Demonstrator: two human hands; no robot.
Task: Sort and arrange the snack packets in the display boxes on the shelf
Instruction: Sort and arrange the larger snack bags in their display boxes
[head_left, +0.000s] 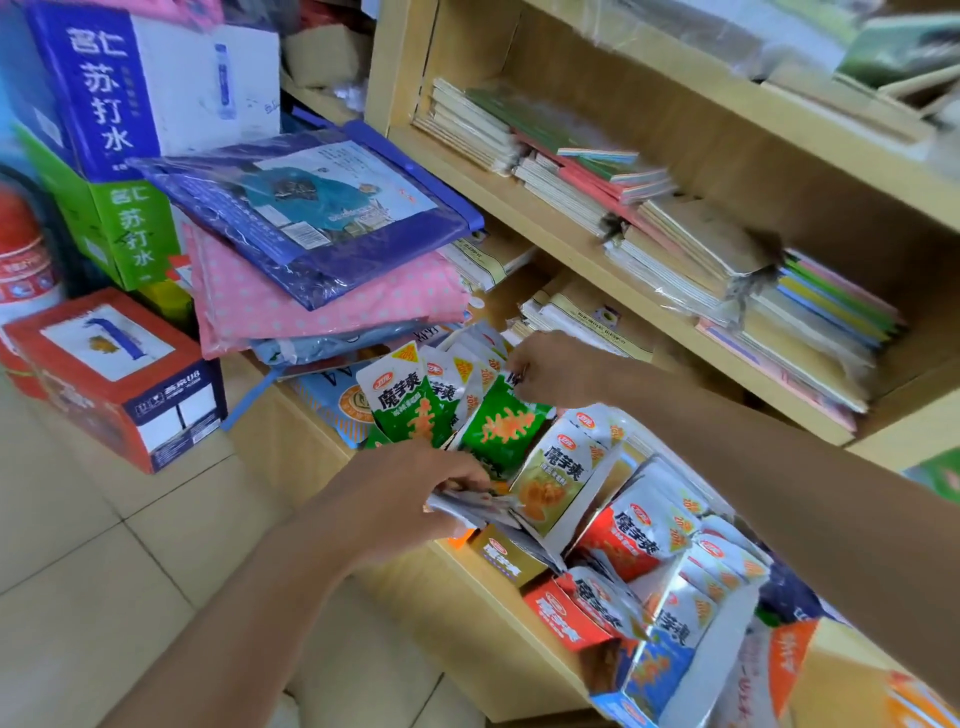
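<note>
Several display boxes of snack packets stand in a row along the low wooden shelf (467, 613). The green box (402, 410) at the far end holds green packets. My right hand (545, 371) pinches the top of a green packet (498, 426) in that box. My left hand (410, 493) grips a small bundle of silver packets (472, 506) in front of the yellow-green box (558, 478). Red packets (631, 535) and blue packets (670, 654) fill the nearer boxes.
Stacks of notebooks (649, 223) fill the upper shelves. Bagged raincoats (311, 218) lie piled left of the green box. Cartons (119, 374) and soda-water cases (104, 93) stand on the tiled floor (78, 545) at left.
</note>
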